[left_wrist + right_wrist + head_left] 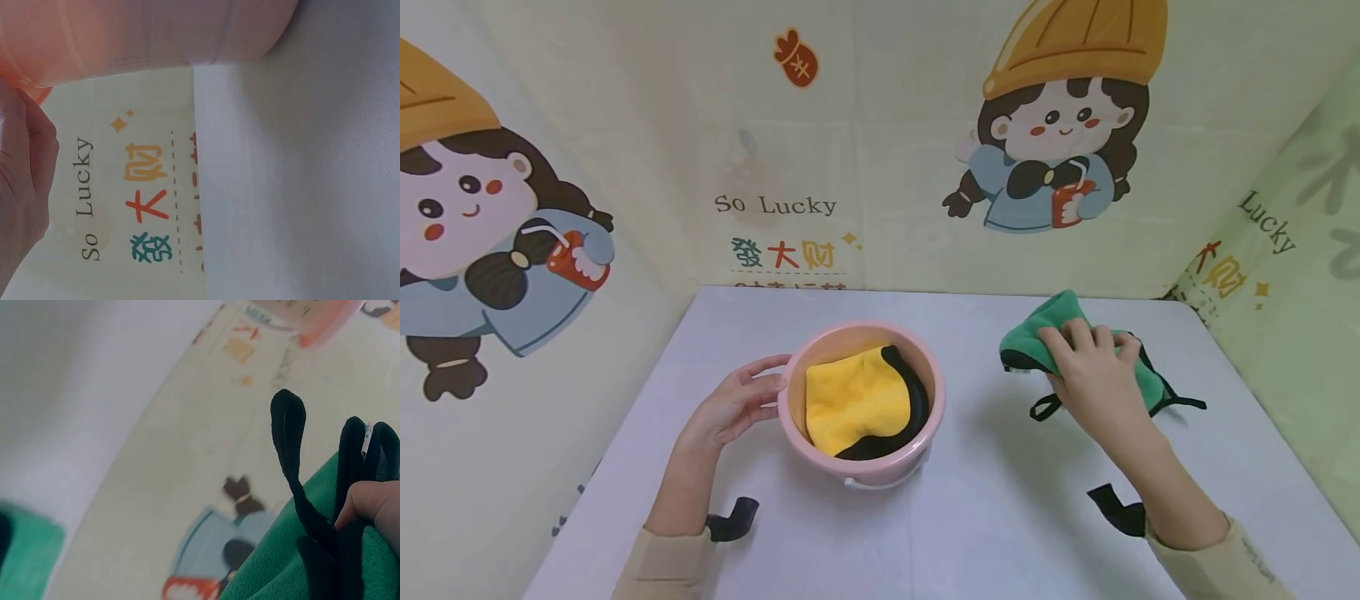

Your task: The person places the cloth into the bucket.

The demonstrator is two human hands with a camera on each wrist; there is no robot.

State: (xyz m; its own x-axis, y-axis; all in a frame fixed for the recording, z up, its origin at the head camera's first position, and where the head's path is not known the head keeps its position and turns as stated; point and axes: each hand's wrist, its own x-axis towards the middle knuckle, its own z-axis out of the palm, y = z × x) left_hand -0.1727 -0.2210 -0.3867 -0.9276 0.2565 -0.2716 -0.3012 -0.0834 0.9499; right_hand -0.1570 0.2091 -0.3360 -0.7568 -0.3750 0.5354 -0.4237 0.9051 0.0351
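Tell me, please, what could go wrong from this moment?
The green cloth may slip, since only the right hand holds it. Its loose black loop might catch on something. The pink bucket could slide if bumped, since the left hand steadies it on one side only.

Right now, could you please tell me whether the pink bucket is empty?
Not empty: the head view shows a yellow-and-black cloth inside the pink bucket.

White table [985, 533]. Pink bucket [865, 468] stands upright on it, slightly left of middle, casting a soft shadow. Green cloth [1051, 317], right side: from here, contact with the table cannot be told.
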